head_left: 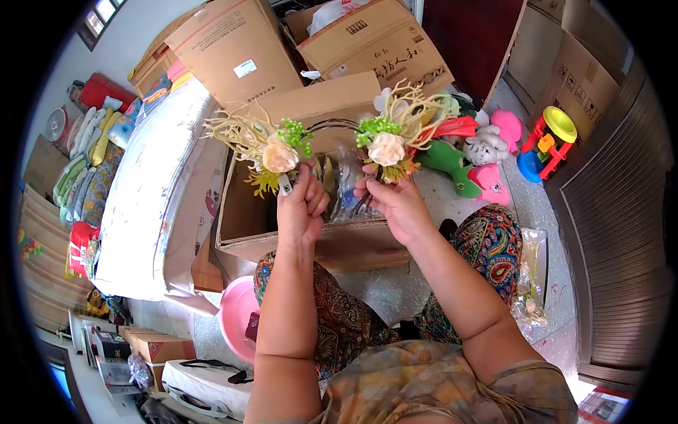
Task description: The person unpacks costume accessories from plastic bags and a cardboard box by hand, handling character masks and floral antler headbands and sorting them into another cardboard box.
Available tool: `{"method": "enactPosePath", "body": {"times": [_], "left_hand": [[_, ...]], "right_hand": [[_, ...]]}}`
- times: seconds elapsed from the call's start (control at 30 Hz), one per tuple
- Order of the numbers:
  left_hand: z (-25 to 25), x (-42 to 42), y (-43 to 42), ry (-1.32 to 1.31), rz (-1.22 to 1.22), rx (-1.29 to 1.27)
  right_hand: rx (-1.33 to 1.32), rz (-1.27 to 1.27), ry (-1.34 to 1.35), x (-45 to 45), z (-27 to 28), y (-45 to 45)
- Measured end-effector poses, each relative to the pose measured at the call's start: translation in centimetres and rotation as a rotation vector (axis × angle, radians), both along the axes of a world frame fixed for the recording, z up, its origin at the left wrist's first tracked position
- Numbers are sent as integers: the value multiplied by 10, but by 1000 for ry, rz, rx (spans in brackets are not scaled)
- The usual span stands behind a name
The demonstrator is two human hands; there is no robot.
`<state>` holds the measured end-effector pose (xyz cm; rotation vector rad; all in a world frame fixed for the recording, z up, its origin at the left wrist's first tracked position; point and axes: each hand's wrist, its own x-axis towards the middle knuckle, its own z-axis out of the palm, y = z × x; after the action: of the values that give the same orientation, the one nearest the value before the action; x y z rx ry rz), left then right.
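Note:
Both hands hold up a flower headband (386,150) in front of me. It has a thin dark twisted band, a cream rose on each side, green berries, leaves and pale antler-like twigs. My left hand (305,203) is closed around its left end, just below the rose, where a small white tag (284,185) shows. At the opposite end, my right hand (397,205) pinches the dark wire stems between thumb and fingers. Behind and below the headband, an open cardboard box (318,244) contains clear plastic packaging (347,184), partly hidden by my hands.
To the left stands a bed (152,191); a pink basin (236,314) sits on the floor. Large cartons (374,53) are stacked behind. Plush toys (445,161) and a colourful plastic toy (547,145) lie at right, near a clear package (531,283) and a brown ribbed panel (607,212).

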<state>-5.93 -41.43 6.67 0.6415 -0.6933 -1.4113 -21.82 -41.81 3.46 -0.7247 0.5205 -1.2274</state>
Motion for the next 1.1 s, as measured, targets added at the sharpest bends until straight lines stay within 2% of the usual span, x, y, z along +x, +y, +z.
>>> {"method": "enactPosePath", "body": {"times": [0.07,0.13,0.3,0.4,0.57,0.63,0.7,0.77,0.83,0.9,0.93,0.97,1.03,1.1], "left_hand": [[5,-6,3,-111,50,-35],[4,-6,2,-112,60,-39],[2,-5,7,-153,28,-80],[4,-4,9,-200,84,-171],[4,0,13,-255,39,-260],[7,-3,14,-357,113,-272],[7,-1,13,-326,187,-197],[2,14,7,-384,66,-300],[-3,30,2,-418,142,-188],[-5,44,-4,-372,82,-251],[-5,52,-7,-293,-13,-267],[4,47,-4,-324,48,-245],[16,33,2,-336,145,-154],[16,49,-5,-442,108,-161]], "right_hand": [[28,9,-20,-1,1,2],[59,9,-42,-1,-1,2],[114,166,-304,-1,-10,-2],[127,176,-359,1,-9,-1],[93,141,-416,6,-14,-2],[131,161,-367,8,-13,0],[125,156,-317,10,-8,4],[35,268,-208,7,-5,9],[56,172,28,9,-13,16],[24,127,236,-9,-7,38],[-27,289,237,-32,10,52],[-111,283,288,-52,17,68],[-393,258,602,-104,34,93],[-250,345,442,-152,37,115]]}}
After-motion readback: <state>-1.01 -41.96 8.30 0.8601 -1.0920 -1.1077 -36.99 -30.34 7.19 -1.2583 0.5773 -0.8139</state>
